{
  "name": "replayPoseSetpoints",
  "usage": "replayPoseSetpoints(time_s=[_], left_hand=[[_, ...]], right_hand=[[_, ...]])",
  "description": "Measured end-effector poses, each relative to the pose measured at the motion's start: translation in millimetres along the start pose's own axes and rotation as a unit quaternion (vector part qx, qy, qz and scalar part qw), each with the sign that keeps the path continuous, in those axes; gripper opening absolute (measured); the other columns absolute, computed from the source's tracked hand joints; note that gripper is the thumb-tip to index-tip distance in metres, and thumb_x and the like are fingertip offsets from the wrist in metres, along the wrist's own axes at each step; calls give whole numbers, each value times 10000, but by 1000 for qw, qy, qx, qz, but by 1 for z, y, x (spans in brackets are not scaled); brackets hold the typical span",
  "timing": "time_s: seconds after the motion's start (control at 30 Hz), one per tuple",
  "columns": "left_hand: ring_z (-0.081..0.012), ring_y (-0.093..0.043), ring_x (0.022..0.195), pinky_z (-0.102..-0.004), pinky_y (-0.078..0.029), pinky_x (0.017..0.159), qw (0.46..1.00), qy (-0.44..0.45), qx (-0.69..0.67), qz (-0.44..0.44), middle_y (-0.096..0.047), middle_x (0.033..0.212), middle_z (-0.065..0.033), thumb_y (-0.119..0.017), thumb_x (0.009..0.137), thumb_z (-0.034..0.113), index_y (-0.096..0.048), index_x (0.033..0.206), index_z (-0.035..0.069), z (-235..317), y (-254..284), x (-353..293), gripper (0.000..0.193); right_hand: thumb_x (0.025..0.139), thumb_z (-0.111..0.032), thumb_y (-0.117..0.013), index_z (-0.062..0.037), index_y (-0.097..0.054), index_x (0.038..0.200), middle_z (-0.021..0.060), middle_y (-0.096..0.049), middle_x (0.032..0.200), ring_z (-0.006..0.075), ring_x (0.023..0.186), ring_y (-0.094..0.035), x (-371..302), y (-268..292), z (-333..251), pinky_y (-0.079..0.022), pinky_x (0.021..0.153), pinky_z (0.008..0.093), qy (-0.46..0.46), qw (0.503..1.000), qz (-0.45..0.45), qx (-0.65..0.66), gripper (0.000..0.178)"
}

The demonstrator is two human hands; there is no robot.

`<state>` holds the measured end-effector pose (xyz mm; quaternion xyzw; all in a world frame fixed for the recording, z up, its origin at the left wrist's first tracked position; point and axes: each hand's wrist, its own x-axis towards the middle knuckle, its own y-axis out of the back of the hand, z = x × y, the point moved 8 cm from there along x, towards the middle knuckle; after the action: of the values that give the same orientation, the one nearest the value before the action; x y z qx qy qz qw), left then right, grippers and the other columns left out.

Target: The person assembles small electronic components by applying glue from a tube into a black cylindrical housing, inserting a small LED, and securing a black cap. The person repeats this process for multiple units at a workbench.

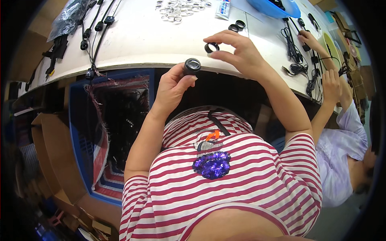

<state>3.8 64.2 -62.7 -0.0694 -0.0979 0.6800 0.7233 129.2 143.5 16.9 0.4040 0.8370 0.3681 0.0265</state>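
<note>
My left hand (171, 86) is closed round a black cylinder (191, 66) with a round, glassy-looking end turned up, held just off the table's front edge. To its right, my right hand (238, 50) pinches a black ring (211, 47) between thumb and fingers, a little above the white table (136, 44). The ring and the cylinder are apart. Beyond my right hand, two more black rings (237, 26) stand on the table. Several pale metallic rings (177, 10) lie in a loose pile farther back, beside a white and blue tube (222, 9).
Black cables with connectors (96, 30) lie at the left, more coiled cables (295, 52) at the right. A blue basin (275, 8) stands at the back. A co-worker's hands (321, 64) handle cables on the right. Below the table edge sits a blue crate (76, 116) with a striped liner.
</note>
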Motion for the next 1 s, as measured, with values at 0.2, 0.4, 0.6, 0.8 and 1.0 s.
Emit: replayPoseSetpoints(time_s=[0.2,0.4,0.6,0.8,1.0], left_hand=[[-42,-481,679,-182,-401,629,999,30,8,-21,-560,766,18,-577,829,57,-569,1033,8,-2,-5,-1,210],[-43,-480,677,-183,-400,619,999,32,25,-31,-561,760,17,-583,827,69,-572,1018,9,2,-10,-1,201],[-51,-487,664,-197,-412,610,996,31,61,-64,-561,754,18,-593,820,97,-575,996,17,0,-13,-1,194],[-45,-463,676,-187,-390,612,991,42,90,-87,-529,768,24,-581,827,98,-561,997,13,1,-16,-1,191],[-50,-478,659,-193,-410,606,995,48,70,-48,-560,754,19,-612,809,102,-591,995,16,0,-16,-2,206]], right_hand=[[714,-104,-687,-91,-629,1050,65,-625,964,212,939,-564,-7,-10,-44,-445,819,310,108,993,-52,-4,341],[710,-133,-690,-88,-633,1025,71,-626,954,221,919,-573,-11,-11,-44,-458,790,321,125,990,-44,-42,323],[684,-145,-710,-84,-634,1007,69,-632,928,226,889,-585,-13,-9,-50,-461,773,320,124,988,-69,-61,338],[701,-213,-699,-83,-628,967,80,-630,888,240,802,-602,-13,-8,-53,-474,673,324,167,983,-50,-60,305],[650,-165,-736,-73,-629,973,73,-626,865,197,781,-602,-15,-11,-40,-463,674,291,37,990,-69,-116,352]])
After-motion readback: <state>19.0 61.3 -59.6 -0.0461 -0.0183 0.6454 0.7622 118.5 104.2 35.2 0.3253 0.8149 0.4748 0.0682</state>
